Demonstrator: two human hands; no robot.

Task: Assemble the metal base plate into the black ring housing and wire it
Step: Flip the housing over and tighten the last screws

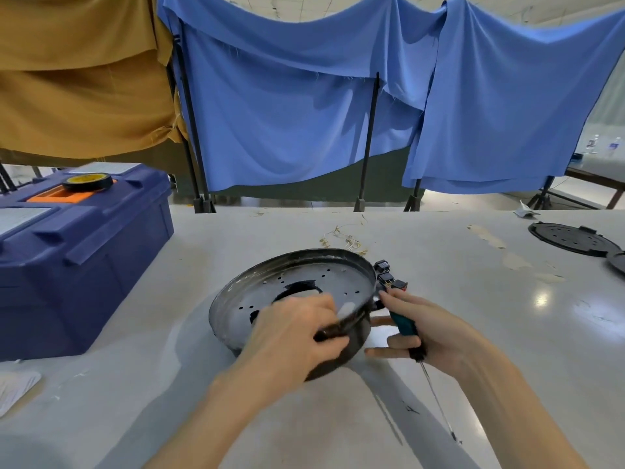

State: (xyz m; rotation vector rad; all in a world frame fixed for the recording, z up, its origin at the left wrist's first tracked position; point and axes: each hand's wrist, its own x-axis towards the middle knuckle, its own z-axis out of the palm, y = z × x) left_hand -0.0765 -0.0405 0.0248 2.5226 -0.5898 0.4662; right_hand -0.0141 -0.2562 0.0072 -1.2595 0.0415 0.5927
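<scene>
A round metal base plate (324,279) with small holes and a central cut-out sits inside the black ring housing (351,343), tilted up off the grey table. My left hand (297,333) grips the near rim of the housing, thumb on the outside wall. My right hand (429,326) holds a teal-handled screwdriver (406,324), shaft pointing toward me, while its fingertips touch the right side of the housing. Black switch blocks (389,277) with wires hang at the housing's right edge.
A blue toolbox (77,265) with a tape roll (88,181) on top stands at the left. Black round covers (571,238) lie at the far right. Loose wire scraps (341,236) lie behind the housing. Blue and tan cloths hang behind the table.
</scene>
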